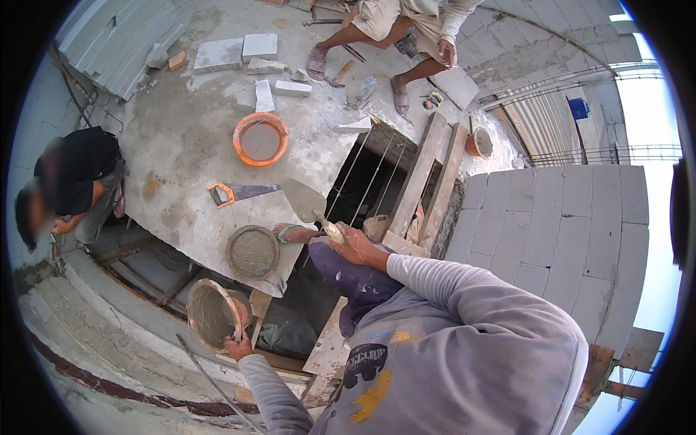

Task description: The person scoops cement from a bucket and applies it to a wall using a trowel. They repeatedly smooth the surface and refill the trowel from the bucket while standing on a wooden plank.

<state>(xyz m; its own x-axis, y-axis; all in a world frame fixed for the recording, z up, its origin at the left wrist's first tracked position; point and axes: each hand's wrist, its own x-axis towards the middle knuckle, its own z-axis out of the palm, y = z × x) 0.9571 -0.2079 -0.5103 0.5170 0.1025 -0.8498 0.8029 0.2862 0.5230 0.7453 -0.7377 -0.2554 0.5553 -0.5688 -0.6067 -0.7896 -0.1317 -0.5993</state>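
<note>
The left hand [238,349] has its fingers hooked on the near side of a mortar-smeared orange bucket [238,312], tilted at the near left. To the right and farther off, the right hand [352,246] is clenched around the handle of a trowel [304,201], its blade pointing far left. Beyond the bucket lie a round mortar pan [228,254], a handsaw [246,192] and, farther, an orange tub [238,139].

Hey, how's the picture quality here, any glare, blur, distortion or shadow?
Head view: sky at right washed out; block wall curving toward the rim; stooping person's head blurred; floor opening deeply shadowed; trowel fairly sharp.
</note>
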